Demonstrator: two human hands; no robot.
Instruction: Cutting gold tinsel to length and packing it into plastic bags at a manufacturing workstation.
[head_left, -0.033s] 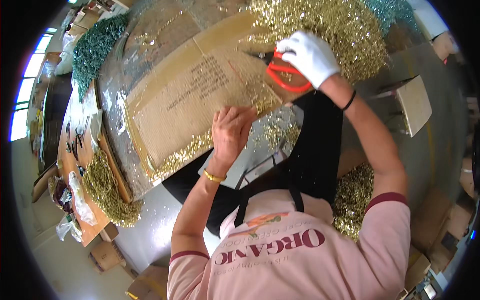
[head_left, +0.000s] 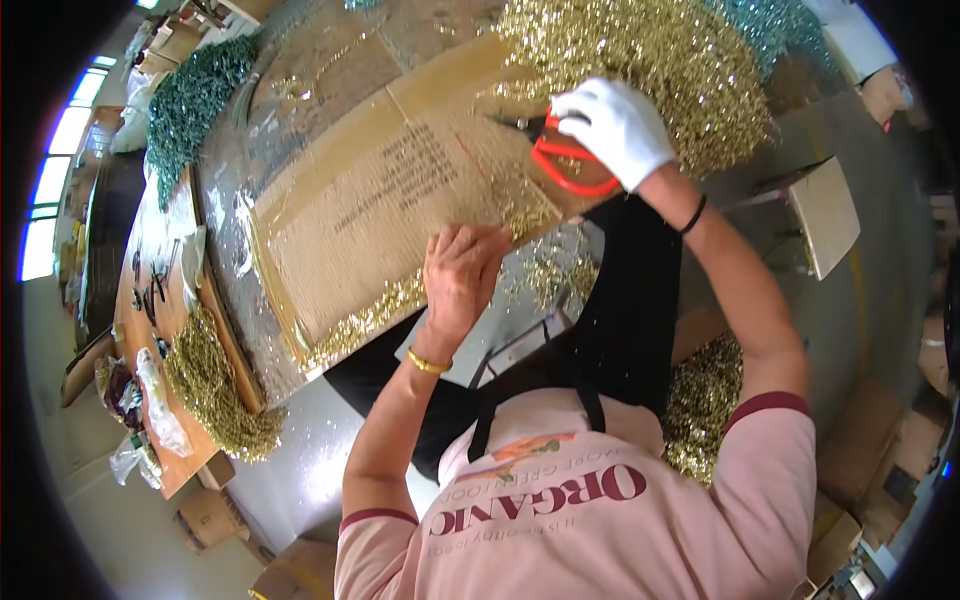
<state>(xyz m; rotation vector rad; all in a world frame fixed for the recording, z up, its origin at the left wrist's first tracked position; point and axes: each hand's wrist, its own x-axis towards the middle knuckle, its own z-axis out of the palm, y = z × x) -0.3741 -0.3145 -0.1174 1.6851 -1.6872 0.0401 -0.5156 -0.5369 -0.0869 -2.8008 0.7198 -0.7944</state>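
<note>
Orange-handled scissors gripped in my gloved right hand at the gold tinsel pile, bare left hand curled shut on tinsel strands over the cardboard sheet on the desk.

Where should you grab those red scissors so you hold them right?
Grip the red scissors by their looped handles, coming from the near side, away from the gold tinsel pile. The loops fit fingers, as the white-gloved right hand shows, and the blades point away over the cardboard.
</note>
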